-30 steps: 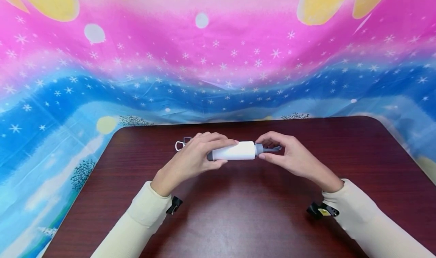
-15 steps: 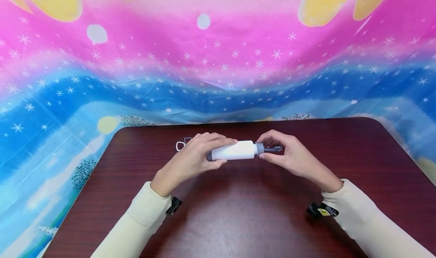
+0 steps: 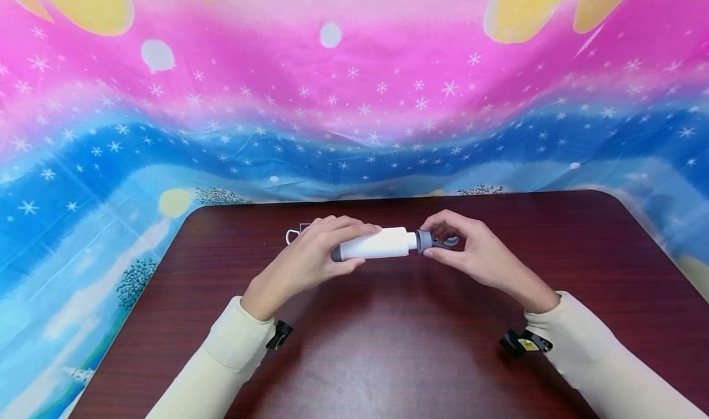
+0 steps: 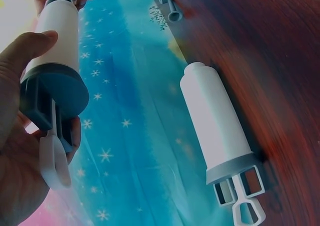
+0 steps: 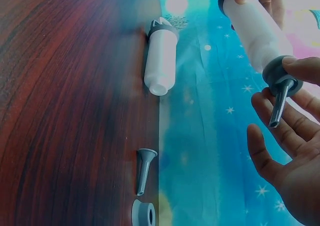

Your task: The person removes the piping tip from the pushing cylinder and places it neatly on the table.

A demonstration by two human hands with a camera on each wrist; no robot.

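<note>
Head view: a white syringe-like dispenser (image 3: 378,244) is held above the far middle of a dark wood table (image 3: 388,345), long axis running left to right, grey nozzle end toward the person's right and tipped slightly up. The left hand (image 3: 310,256) wraps its curled fingers round the barrel's left part, thumb beneath. The right hand (image 3: 471,253) pinches the grey collar and nozzle (image 3: 437,242) with thumb and fingertips. A white loop (image 3: 292,236) shows on the table just behind the left hand. A starred pink and blue cloth (image 3: 354,111) hangs behind. No writing is legible.

Left wrist view: the left hand (image 4: 20,156) grips the held dispenser (image 4: 57,41) near its grey plunger flange (image 4: 52,99), thumb along the barrel; the barrel points away toward the other hand at the top edge. A second dispenser (image 4: 215,123) lies on the table at its far edge, plunger end nearest the camera, well apart from the hand. No label readable.

Right wrist view: the right hand (image 5: 287,151) has its fingers loosely spread below the nozzle (image 5: 278,102), a fingertip on the grey collar. The second dispenser (image 5: 161,56), a loose grey nozzle (image 5: 144,170) and a grey ring (image 5: 143,214) lie in line along the table edge. No markings legible
</note>
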